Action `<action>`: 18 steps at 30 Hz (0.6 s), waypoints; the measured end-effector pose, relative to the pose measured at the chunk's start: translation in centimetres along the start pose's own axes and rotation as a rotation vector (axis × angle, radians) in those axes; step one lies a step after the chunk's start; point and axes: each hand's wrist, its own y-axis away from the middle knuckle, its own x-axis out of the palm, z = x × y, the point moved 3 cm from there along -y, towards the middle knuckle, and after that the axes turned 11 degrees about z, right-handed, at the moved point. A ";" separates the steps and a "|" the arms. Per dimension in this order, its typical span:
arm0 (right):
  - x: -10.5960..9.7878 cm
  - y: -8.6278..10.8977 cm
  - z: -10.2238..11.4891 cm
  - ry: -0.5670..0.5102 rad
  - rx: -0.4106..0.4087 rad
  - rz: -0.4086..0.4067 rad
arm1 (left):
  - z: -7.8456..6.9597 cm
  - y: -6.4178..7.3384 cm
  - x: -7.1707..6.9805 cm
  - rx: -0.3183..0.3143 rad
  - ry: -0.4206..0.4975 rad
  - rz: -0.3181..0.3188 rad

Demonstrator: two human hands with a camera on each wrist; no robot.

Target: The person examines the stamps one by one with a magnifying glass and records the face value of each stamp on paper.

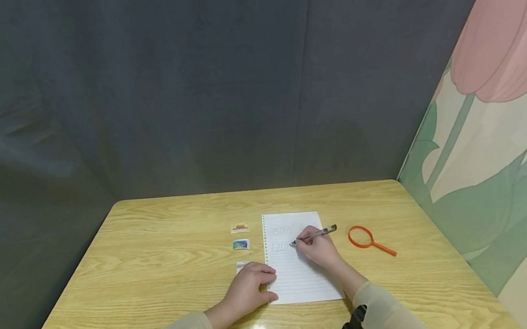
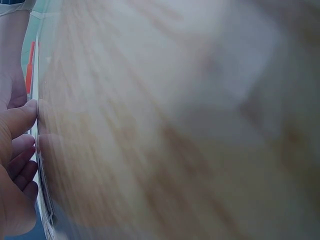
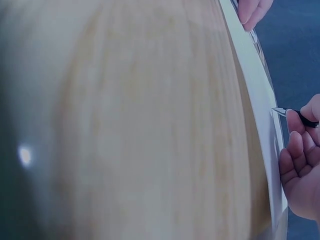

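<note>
A lined sheet of paper (image 1: 300, 283) with holes down its left edge lies on the table, with handwritten figures in its top lines. My right hand (image 1: 322, 253) pinches a pen (image 1: 326, 230), whose tip meets the sheet at the end of the second written line. In the right wrist view the pen's pointed tip (image 3: 280, 111) touches the paper. My left hand (image 1: 251, 287) rests on the sheet's lower left edge, fingers relaxed. Left of the paper are a yellowish stamp (image 1: 239, 228), a blue-green stamp (image 1: 241, 244) and a greyish one (image 1: 241, 265) partly hidden by the left hand.
An orange-red magnifying glass (image 1: 384, 249) lies right of the paper. The wooden table (image 1: 168, 254) ends at a dark curtain (image 1: 222, 111) behind, and a tulip-patterned hanging (image 1: 496, 167) stands on the right. A black strap device (image 1: 354, 325) sits at the right wrist.
</note>
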 end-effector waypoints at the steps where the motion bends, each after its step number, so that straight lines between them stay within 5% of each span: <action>1: 0.0 0.0 0.0 -0.001 0.002 0.002 | 0.0 0.0 0.0 0.003 -0.001 -0.002; 18: -0.8 1.2 -0.4 -0.018 0.072 0.070 | 0.1 0.0 0.1 -0.014 0.015 0.011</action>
